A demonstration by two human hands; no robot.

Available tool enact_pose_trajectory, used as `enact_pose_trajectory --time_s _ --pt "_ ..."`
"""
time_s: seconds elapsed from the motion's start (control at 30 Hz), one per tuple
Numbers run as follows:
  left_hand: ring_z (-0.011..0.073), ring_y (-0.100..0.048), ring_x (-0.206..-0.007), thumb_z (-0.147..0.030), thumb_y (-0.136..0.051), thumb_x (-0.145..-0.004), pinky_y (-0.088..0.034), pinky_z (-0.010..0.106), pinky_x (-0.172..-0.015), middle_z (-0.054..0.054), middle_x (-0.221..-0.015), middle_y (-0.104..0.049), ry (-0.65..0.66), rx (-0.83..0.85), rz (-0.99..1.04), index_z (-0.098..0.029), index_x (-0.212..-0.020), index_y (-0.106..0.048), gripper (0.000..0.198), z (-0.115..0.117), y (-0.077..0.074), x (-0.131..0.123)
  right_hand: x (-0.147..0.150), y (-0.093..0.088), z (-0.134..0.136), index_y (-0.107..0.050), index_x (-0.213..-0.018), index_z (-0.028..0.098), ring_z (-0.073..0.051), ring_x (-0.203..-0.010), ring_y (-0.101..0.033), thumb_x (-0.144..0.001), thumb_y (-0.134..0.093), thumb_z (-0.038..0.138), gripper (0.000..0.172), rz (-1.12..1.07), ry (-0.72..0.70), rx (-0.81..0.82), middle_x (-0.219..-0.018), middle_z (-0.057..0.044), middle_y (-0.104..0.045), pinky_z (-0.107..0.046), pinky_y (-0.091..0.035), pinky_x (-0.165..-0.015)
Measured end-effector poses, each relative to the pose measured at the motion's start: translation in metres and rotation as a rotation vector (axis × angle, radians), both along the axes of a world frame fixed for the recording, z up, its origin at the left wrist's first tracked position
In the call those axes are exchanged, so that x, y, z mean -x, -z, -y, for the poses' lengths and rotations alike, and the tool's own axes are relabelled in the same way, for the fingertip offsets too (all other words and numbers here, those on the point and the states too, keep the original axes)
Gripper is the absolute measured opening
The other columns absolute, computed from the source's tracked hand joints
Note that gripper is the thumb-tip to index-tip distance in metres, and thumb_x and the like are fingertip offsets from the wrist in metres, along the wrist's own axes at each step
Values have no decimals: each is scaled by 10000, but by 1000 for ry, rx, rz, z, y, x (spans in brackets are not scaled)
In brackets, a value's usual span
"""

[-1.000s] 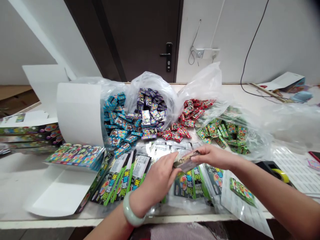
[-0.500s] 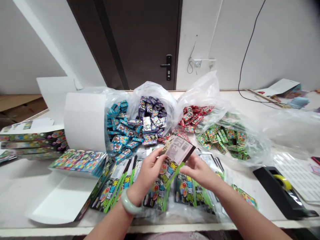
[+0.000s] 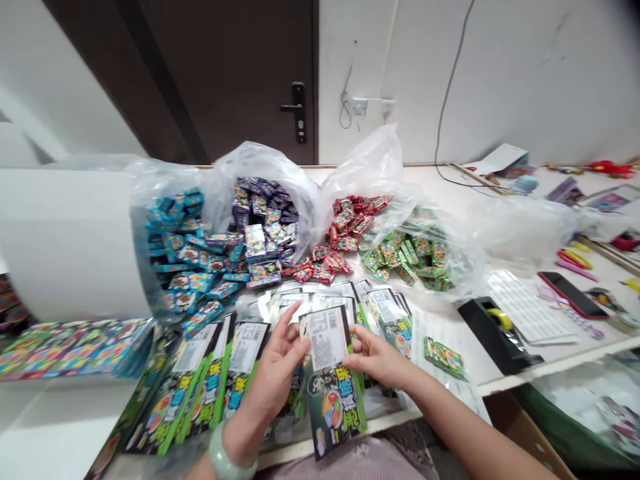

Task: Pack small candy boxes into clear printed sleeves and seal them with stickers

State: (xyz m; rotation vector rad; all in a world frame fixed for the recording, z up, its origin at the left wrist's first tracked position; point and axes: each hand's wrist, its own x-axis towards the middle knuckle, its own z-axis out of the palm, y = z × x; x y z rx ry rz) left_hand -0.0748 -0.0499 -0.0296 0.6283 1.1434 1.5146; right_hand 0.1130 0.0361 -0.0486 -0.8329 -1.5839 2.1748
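Observation:
A flat black-and-green printed candy pouch [image 3: 333, 393] with a pale label panel is held upright in front of me, above the table's front edge. My left hand [image 3: 275, 367] has its thumb against the pouch's left edge, with the index finger raised. My right hand [image 3: 377, 357] pinches the upper right edge between thumb and fingers. Similar pouches [image 3: 200, 393] lie overlapping to the left, with others [image 3: 395, 317] behind my right hand. A jade-coloured bangle [image 3: 227, 457] circles my left wrist.
Clear plastic bags spill small blue packets [image 3: 193, 257], purple packets [image 3: 270, 233], red packets [image 3: 345, 227] and green packets [image 3: 415, 257]. A colourful display box [image 3: 70, 350] stands left. On the right are one green packet [image 3: 444, 357], a tape dispenser [image 3: 500, 337] and a phone [image 3: 573, 293].
My view has turned to the right. The pouch has come down and closer to me, from tilted to nearly upright with its printed face toward me. Both hands stay on it.

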Motion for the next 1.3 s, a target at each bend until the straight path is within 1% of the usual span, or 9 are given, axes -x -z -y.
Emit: enact_pose_trajectory --time_s 0.07,0.13,0.37,0.5,0.63,0.7,0.83,1.03,1.3 --pt "162 -651 -987 -333 -705 -811 -520 253 -825 25 -1084 -649 37 22 -43 -339 -1434 -342 721 4 6 -2 -7 2 2 -409 -1291 282 -119 -696 -605 -643 -828 377 777 -9 175 -40 -964 7 -605 -296 -488 -700" --pt "166 -643 -1007 -328 -708 -807 -513 265 -861 22 -1063 -643 83 39 -86 -331 -1427 -364 709 3 10 -2 -8 1 4 -359 -1329 316 -111 -690 -605 -698 -786 342 763 -16 283 -128 -1003 -1 -581 -295 -492 -702" --pt "171 -647 -931 -332 -715 -795 -531 276 -824 9 -975 -648 114 -16 -275 -321 -1342 -470 599 0 12 1 -14 -5 16 -361 -1393 360 -110 -633 -580 -848 -612 281 605 45 220 -368 -1016 -19 -579 -261 -457 -569" --pt "188 -645 -878 -362 -653 -833 -528 287 -774 40 -964 -679 125 22 -507 -235 -1188 -617 378 10 10 -2 -25 -10 17 -527 -1248 290 -136 -624 -558 -907 -540 316 342 115 146 -462 -832 -6 -591 -270 -452 -558" --pt "186 -636 -895 -329 -597 -872 -504 307 -822 45 -920 -698 4 -107 -648 -200 -866 -692 161 7 1 -5 -24 -21 6 -648 -913 230 -203 -885 -596 -919 -527 320 151 110 225 -699 -903 -54 -640 -346 -491 -753" --pt "178 -645 -922 -305 -607 -871 -500 311 -855 48 -930 -714 6 -116 -552 -192 -794 -673 151 2 -3 -5 -19 -25 -1 -634 -866 224 -198 -875 -598 -884 -574 319 113 72 232 -633 -903 -53 -633 -334 -503 -718" --pt "152 -679 -849 -257 -657 -832 -526 299 -798 24 -881 -741 40 -60 -322 -222 -1025 -654 196 0 -8 -3 -15 -33 -6 -580 -1087 261 -165 -757 -595 -841 -616 310 253 60 183 -367 -884 -27 -608 -260 -486 -532" --pt "144 -674 -841 -227 -707 -776 -528 280 -792 31 -879 -734 69 -107 -388 -198 -838 -713 69 7 -17 -4 -16 -51 -1 -604 -844 220 -185 -934 -583 -856 -624 283 66 123 53 -720 -962 -50 -622 -304 -494 -708" --pt "94 -564 -633 -188 -699 -741 -454 223 -586 -9 -700 -637 49 -79 -412 -175 -739 -653 48 -5 -20 -8 0 -60 -9 -602 -821 202 -140 -698 -566 -844 -613 286 89 189 5 -500 -761 -2 -610 -281 -441 -619"
